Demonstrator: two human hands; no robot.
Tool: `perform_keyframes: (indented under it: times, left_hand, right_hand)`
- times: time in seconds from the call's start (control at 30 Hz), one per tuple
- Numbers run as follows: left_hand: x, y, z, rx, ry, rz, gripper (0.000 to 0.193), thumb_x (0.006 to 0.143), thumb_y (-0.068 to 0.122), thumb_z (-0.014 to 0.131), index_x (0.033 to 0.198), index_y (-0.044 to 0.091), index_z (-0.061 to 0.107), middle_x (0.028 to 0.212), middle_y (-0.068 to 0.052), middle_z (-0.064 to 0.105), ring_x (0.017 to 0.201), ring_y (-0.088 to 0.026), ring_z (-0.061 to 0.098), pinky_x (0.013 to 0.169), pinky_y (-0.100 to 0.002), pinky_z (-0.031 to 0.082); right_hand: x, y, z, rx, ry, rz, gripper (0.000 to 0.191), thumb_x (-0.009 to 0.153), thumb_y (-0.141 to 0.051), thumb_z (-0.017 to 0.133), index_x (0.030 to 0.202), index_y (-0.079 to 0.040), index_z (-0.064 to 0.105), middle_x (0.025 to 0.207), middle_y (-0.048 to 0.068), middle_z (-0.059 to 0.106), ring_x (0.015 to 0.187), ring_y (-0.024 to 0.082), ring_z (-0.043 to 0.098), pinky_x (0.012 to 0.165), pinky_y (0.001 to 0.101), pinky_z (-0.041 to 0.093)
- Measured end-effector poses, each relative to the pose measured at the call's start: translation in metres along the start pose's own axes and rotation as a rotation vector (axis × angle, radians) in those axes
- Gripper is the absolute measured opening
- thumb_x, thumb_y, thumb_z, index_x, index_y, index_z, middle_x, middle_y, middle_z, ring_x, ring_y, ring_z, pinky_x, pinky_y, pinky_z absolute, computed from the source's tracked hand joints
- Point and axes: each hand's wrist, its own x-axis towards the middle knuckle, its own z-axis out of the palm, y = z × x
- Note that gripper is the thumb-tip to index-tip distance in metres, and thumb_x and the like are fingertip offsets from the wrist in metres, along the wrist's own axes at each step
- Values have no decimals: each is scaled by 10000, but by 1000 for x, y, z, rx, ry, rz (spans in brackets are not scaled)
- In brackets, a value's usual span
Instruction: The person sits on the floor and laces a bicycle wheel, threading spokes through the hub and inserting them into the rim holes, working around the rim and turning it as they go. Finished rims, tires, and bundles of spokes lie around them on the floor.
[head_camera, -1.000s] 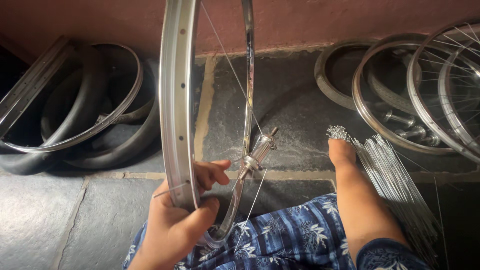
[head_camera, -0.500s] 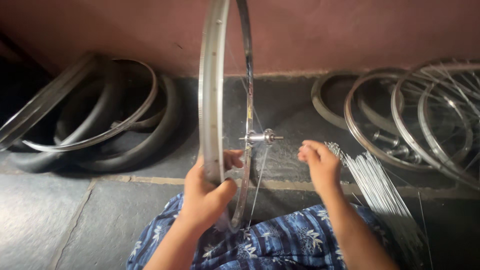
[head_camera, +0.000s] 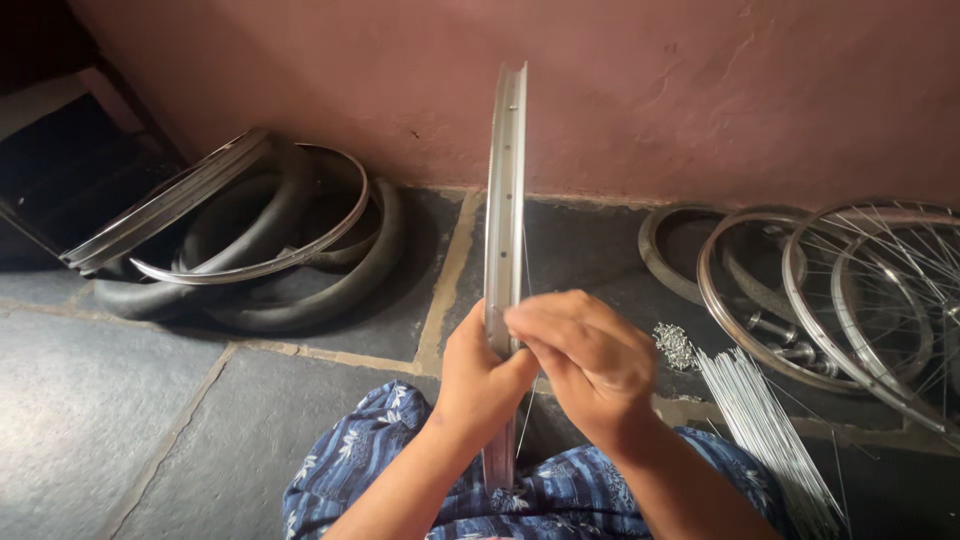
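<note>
Both hands meet at the upright silver wheel rim (head_camera: 504, 200), which stands on edge over my lap in front of the pink wall (head_camera: 650, 90): my left hand (head_camera: 482, 380) is closed around the rim, and my right hand (head_camera: 585, 360) curls against it with fingertips pinched at its inner side. Loose spokes (head_camera: 765, 430) lie on the stone floor (head_camera: 90, 400) to my right beside other rims (head_camera: 830, 290), and black tyres (head_camera: 280, 270) rest by the wall to my left.
</note>
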Motion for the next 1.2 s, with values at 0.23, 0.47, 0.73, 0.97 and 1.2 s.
perform_keyframes:
  times: [0.23,0.47,0.73,0.97,1.2]
  left_hand:
    - [-4,11,5,51,22,157,370,805,165,725,1148,40,662,899,-127,764,849,-164,734,755,-326,573]
    - [0,9,10,58,33,87,381,784,183,736,1130,41,664,904,-133,764,851,-196,751,744,-343,573]
    - [-1,-1,10,38,38,147,384,780,179,728,1127,25,672,932,-140,768,885,-182,750,757,-335,578]
    - [-5,-5,8,18,17,81,398,758,189,751,1118,37,674,918,-130,772,855,-167,737,737,-330,576]
    - [-16,-10,9,42,14,7,376,769,171,748,1120,51,688,893,-122,763,771,-181,691,705,-324,555]
  right_hand:
    - [11,-2,8,9,-27,-12,190,923,31,742,1097,-40,717,1020,80,729,941,190,745,816,283,608]
    - [19,-1,-1,-112,-112,-60,264,852,59,744,1094,-39,711,1010,99,717,903,229,741,779,305,604]
    - [22,-5,-9,-137,-228,-147,332,777,84,705,1097,-4,691,1051,112,690,961,276,724,838,354,604]
    - [22,-21,-7,-193,-244,-74,251,831,44,687,1079,11,700,1042,118,701,950,280,732,824,364,612]
    - [4,-18,-3,-266,-144,-146,197,836,9,727,1029,-14,694,1016,115,736,945,261,739,834,364,609]
